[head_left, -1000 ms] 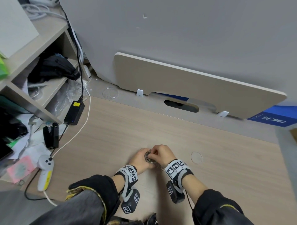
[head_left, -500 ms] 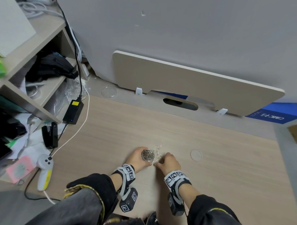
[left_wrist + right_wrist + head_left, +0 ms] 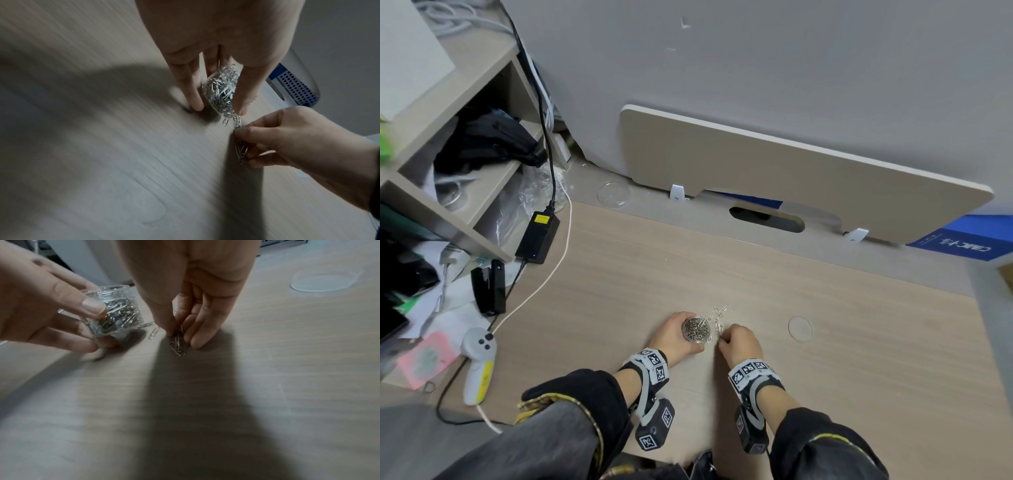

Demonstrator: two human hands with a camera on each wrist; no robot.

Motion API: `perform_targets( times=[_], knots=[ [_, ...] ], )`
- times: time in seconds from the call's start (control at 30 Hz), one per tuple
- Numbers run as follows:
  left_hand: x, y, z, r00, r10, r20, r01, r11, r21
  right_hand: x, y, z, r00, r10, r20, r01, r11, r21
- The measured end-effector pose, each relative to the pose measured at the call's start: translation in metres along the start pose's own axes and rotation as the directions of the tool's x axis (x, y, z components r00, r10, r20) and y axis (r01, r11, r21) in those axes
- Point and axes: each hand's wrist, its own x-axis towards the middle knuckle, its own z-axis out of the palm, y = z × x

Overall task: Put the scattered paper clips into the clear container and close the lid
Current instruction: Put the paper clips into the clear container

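A small clear round container (image 3: 697,331) full of silver paper clips stands open on the wooden desk. My left hand (image 3: 674,337) grips its wall (image 3: 115,313) with thumb and fingers (image 3: 221,91). Just right of it my right hand (image 3: 739,342) pinches a small bunch of paper clips (image 3: 177,341) at the desk surface (image 3: 240,149). A few loose clips (image 3: 719,313) lie behind the container, and two lie beside it (image 3: 153,331). The clear round lid (image 3: 800,328) lies flat on the desk to the right (image 3: 322,280).
A power brick (image 3: 537,236) with black and white cables, a black stapler (image 3: 489,291) and a white controller (image 3: 477,363) sit at the left by cluttered shelves (image 3: 448,205). A beige board (image 3: 791,174) leans on the wall behind. Another clear dish (image 3: 613,194) lies far back.
My right hand has left the container's mouth and come down to the desk on its right, where it now pinches clips. The left hand still holds the container.
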Motion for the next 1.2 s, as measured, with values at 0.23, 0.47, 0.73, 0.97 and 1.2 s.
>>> perform_targets(
  times=[0.23,0.47,0.73,0.97,1.2],
  knots=[
    [0.002,-0.001,0.005,1.0,-0.011,0.013,0.011,1.0,-0.003,0.007,0.0,-0.005,0.997,0.051,0.058,-0.056,0.994,0.098],
    [0.002,0.004,0.006,1.0,0.006,0.015,-0.006,1.0,0.0,0.008,0.004,-0.024,0.987,0.109,0.118,-0.15,0.886,0.439],
    [-0.002,0.021,0.013,0.998,0.028,0.056,-0.027,1.0,-0.011,0.006,-0.025,-0.057,0.971,-0.154,0.183,0.053,0.885,0.463],
    [0.0,0.023,0.013,0.999,0.036,0.041,-0.035,0.999,-0.007,0.007,-0.026,-0.059,0.973,-0.223,0.052,0.208,0.956,0.206],
    [0.004,0.019,0.008,0.999,0.045,0.019,-0.045,0.999,0.025,0.006,-0.018,-0.051,0.958,-0.286,0.018,0.283,0.954,0.094]
  ],
)
